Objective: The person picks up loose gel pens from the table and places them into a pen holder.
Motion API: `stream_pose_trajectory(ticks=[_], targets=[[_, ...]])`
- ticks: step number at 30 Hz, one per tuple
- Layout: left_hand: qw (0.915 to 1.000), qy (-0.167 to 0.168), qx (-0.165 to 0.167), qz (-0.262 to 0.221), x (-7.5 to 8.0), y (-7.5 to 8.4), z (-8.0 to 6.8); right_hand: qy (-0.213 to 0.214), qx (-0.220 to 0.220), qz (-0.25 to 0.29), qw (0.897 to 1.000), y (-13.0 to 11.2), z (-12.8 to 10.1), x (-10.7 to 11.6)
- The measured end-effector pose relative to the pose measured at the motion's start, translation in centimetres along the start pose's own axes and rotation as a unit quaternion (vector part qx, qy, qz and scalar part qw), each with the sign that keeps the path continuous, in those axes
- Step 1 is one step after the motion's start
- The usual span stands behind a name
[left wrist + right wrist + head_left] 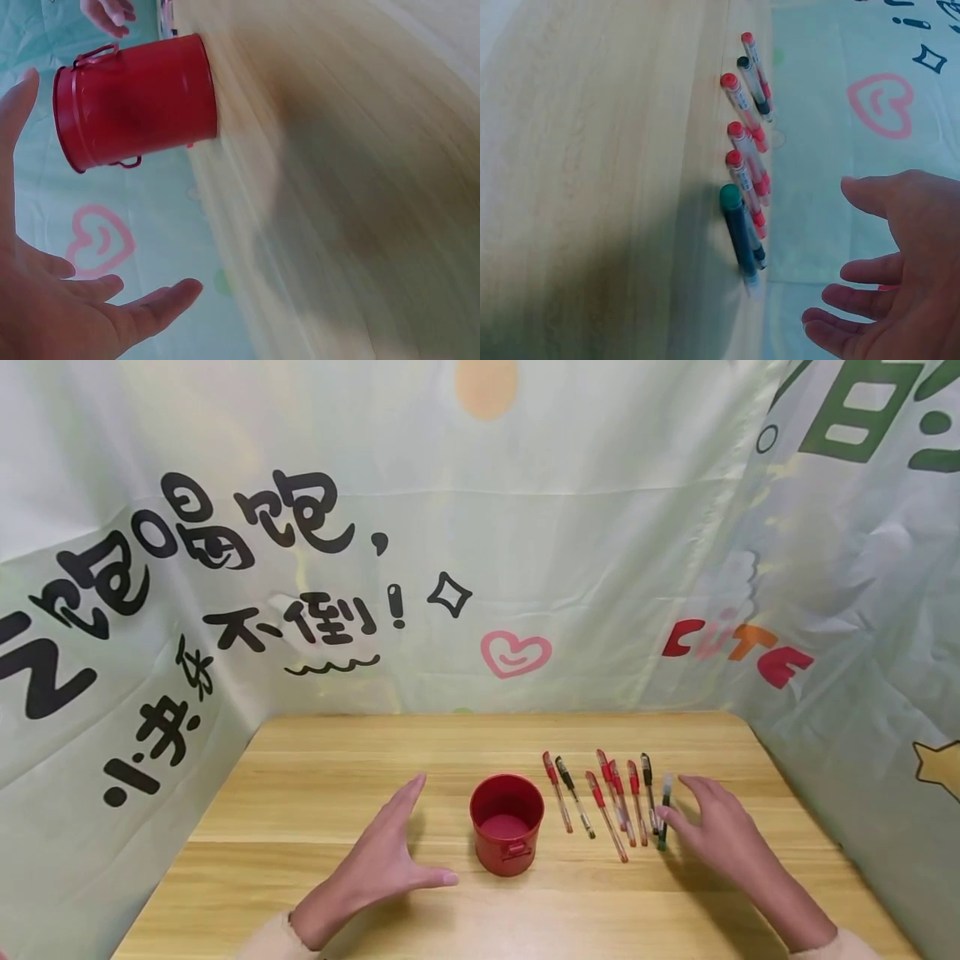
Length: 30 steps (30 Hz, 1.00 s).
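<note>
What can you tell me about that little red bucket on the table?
The red bucket is a small round tin of painted metal, with a rolled rim and small loop handles at its sides. It stands upright and open-topped on the wooden table, with nothing visible inside. The left hand lies open beside it, not touching; the pens lie apart on its other side.

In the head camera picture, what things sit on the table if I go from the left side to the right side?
Person's left hand → round red metal bucket → row of red and black plastic pens → person's right hand, its fingers at the last pen.
</note>
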<state>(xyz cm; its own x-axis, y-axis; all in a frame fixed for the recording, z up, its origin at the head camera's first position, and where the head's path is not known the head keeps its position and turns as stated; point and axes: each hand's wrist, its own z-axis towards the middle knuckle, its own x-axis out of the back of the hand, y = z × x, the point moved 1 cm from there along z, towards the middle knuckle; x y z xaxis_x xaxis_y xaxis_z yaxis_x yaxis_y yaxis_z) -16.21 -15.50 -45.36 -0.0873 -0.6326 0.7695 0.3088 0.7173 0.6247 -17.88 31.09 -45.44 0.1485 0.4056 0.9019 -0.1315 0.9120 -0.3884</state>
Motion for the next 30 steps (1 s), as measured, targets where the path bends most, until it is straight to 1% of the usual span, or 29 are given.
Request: stream_pose_trajectory(ticks=[7,13,20,25,30], targets=[[0.9997,-0.001,0.005,-0.025,-1.0,0.6,0.6,-0.024,-0.035,0.014,0.999,1.2,0.9,-0.3],[0.9987,-0.004,0.005,-0.051,-1.8,0.9,1.1,-0.029,-0.056,0.038,0.997,2.1,1.4,-0.7],[0.9952,-0.030,0.013,-0.092,-3.0,1.7,1.7,-0.044,-0.081,0.043,0.995,3.0,1.8,-1.1],[0.9931,-0.038,0.001,-0.111,-4.0,2.4,2.3,-0.033,-0.084,0.044,0.995,3.3,2.0,-1.3],[0.9901,-0.032,0.003,-0.137,-4.8,2.8,2.6,-0.033,-0.092,0.041,0.994,3.5,2.9,-1.6]])
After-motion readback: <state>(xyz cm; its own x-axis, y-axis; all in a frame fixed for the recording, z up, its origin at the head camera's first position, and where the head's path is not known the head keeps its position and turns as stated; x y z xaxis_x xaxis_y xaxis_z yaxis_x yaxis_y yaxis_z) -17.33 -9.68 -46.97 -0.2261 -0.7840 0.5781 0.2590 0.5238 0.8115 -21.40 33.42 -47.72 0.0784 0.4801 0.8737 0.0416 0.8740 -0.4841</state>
